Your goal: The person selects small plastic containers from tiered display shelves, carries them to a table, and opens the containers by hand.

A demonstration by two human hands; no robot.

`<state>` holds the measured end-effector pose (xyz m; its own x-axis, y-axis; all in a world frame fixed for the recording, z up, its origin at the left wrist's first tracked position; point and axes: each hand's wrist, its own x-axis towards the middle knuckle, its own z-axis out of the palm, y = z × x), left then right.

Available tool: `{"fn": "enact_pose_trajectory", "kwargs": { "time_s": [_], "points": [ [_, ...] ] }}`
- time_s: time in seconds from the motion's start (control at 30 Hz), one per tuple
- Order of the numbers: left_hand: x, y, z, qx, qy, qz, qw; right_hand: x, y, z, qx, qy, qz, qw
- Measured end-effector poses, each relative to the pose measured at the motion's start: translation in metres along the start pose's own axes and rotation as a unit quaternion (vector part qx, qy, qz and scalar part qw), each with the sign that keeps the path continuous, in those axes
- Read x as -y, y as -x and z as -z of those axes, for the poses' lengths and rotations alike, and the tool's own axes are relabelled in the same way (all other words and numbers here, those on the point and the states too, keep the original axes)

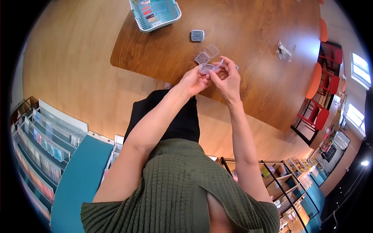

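Note:
A small clear plastic box with its lid raised is held between my two hands over the table's near edge. My left hand grips its body, fingers wrapped round the side. My right hand pinches at the raised lid, thumb near the box's opening. Small contents show inside, too fine to make out. Just beyond my hands, another clear box lies open on the wooden table, full of small dark bits. Farther off is a closed box with dark contents.
A light blue basket with small packs sits at the table's far left. A clear packet with a white piece lies to the right. Red chairs stand beyond the right edge. Display racks are at the lower left.

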<state>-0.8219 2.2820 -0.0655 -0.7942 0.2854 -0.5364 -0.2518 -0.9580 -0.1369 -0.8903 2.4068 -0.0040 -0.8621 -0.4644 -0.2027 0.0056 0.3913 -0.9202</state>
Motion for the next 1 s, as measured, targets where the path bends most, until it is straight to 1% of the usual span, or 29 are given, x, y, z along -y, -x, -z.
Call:
{"fn": "enact_pose_trajectory", "kwargs": {
  "time_s": [0.07, 0.13, 0.23, 0.33, 0.43, 0.53, 0.7, 0.8, 0.9, 1.0],
  "points": [
    [-0.001, -0.005, 0.001, -0.027, 0.012, 0.000, 1.000, -0.003, -0.004, -0.003, -0.004, 0.036, 0.026, 0.999],
    [0.000, -0.011, 0.006, -0.070, 0.043, 0.005, 0.997, -0.003, -0.010, -0.003, 0.007, 0.048, 0.006, 0.999],
    [-0.001, -0.006, -0.004, -0.089, 0.066, -0.002, 0.994, 0.004, -0.022, -0.002, 0.011, 0.050, -0.040, 0.998],
    [-0.003, -0.001, -0.004, -0.121, 0.070, 0.037, 0.990, 0.000, -0.035, -0.001, 0.008, 0.076, -0.073, 0.994],
    [-0.002, 0.002, 0.001, -0.097, 0.092, 0.037, 0.990, -0.001, -0.045, -0.003, 0.021, 0.111, -0.101, 0.988],
    [-0.002, 0.001, 0.007, -0.083, 0.099, 0.038, 0.991, 0.013, -0.054, -0.006, 0.037, 0.163, -0.126, 0.978],
    [-0.003, 0.001, 0.008, -0.085, 0.090, 0.037, 0.992, 0.019, -0.062, -0.008, 0.041, 0.199, -0.151, 0.968],
    [-0.003, 0.001, 0.010, -0.080, 0.090, 0.038, 0.992, 0.013, -0.066, -0.006, 0.014, 0.177, -0.171, 0.969],
    [-0.002, 0.003, 0.009, -0.085, 0.091, 0.042, 0.991, 0.013, -0.064, -0.005, 0.020, 0.152, -0.193, 0.969],
    [-0.002, 0.001, 0.012, -0.075, 0.076, 0.039, 0.993, 0.011, -0.063, -0.003, -0.005, 0.106, -0.196, 0.975]
  ]
}}
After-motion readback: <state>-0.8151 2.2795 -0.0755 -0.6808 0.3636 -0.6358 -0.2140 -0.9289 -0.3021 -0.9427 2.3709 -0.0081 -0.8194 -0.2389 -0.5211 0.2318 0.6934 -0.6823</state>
